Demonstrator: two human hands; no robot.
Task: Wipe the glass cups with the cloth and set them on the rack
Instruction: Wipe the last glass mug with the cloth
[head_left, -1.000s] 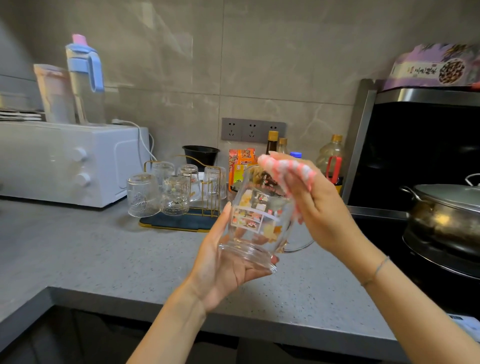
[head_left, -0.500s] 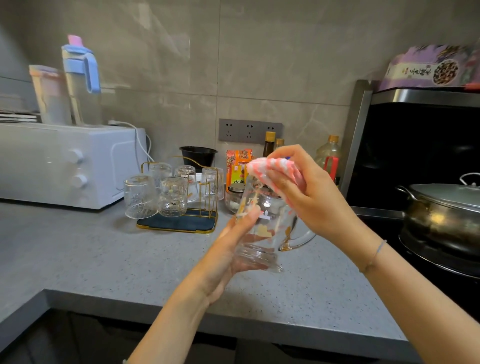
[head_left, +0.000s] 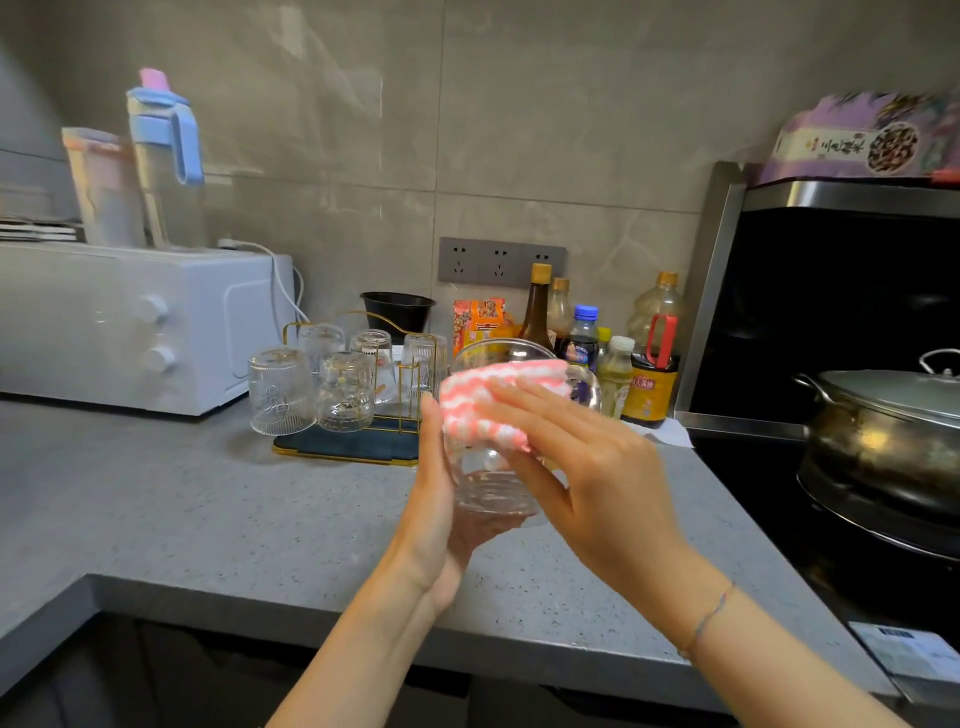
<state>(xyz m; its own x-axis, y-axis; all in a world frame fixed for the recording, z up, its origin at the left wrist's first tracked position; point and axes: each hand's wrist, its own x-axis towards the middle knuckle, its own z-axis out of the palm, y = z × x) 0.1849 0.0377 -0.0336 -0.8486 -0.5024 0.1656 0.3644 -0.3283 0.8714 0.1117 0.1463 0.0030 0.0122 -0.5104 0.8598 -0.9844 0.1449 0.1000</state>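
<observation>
Five glass cups (head_left: 345, 392), as near as I can count, are already upside down on the rack (head_left: 413, 371), beyond the left grip and off to its left, so a good share of the job looks done. One more is in play: the glass mug (head_left: 493, 491), up off the desk (head_left: 208, 509) and cradled in the left grip (head_left: 434, 499). The palm is under the base, the thumb runs up the near wall, and the fingers curl round the far side, showing through the glass. The right grip (head_left: 582, 467) is spread wide with its fingers straight, pressing the cloth (head_left: 483, 402) flat on the mug's outer wall just under the rim and clamping nothing. Mid-wipe, I'd call it, with the trip to the rack not yet made. Whether more cups wait out of sight, I can't tell.

Now the stuff itself. The mug is clear, thick-walled and round, with a wide mouth and stepped rings near its base. It's slick in the grip, I'd judge. The cloth is soft and fluffy, pink-and-white striped, bunched into a pad under the right grip. The racked cups are ribbed and embossed. The rack is thin gold wire over a dark tray with a gold edge. Below both grips the desk is grey, speckled and matte, like stone.
</observation>
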